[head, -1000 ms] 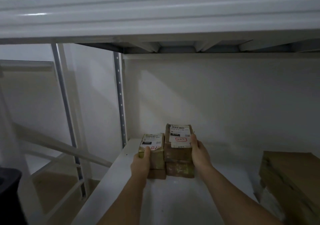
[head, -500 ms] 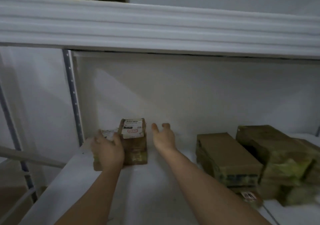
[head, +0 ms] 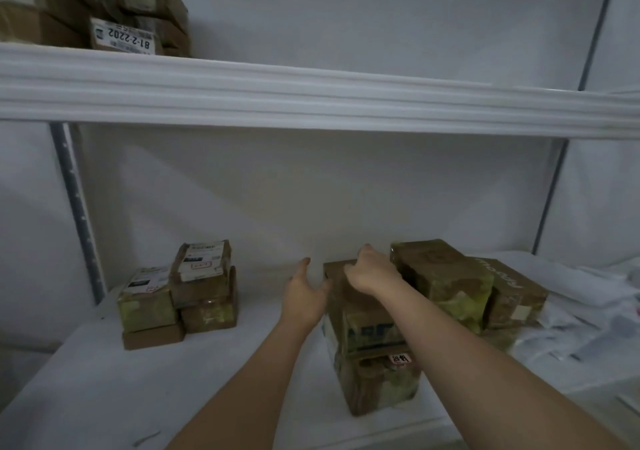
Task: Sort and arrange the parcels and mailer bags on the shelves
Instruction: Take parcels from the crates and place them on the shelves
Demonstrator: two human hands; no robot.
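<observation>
- The brown parcel tops a short stack at the middle of the lower shelf, its long axis running from near to far, its far end close to the back wall.
- The right hand rests on the parcel's far top end, fingers curled down over it; whether they truly grip is hard to tell.
- The left hand hovers just beside the parcel's left face, fingers spread and thumb out, holding nothing, perhaps just touching that edge.
- So the parcel lies between the two hands; the right is already on it, and the left probably needs only a short move rightward to clamp the side.
- Just right stand larger taped parcels; white mailer bags lie farther right.
- Well to the left sits a small labelled stack; more boxes occupy the upper shelf.
</observation>
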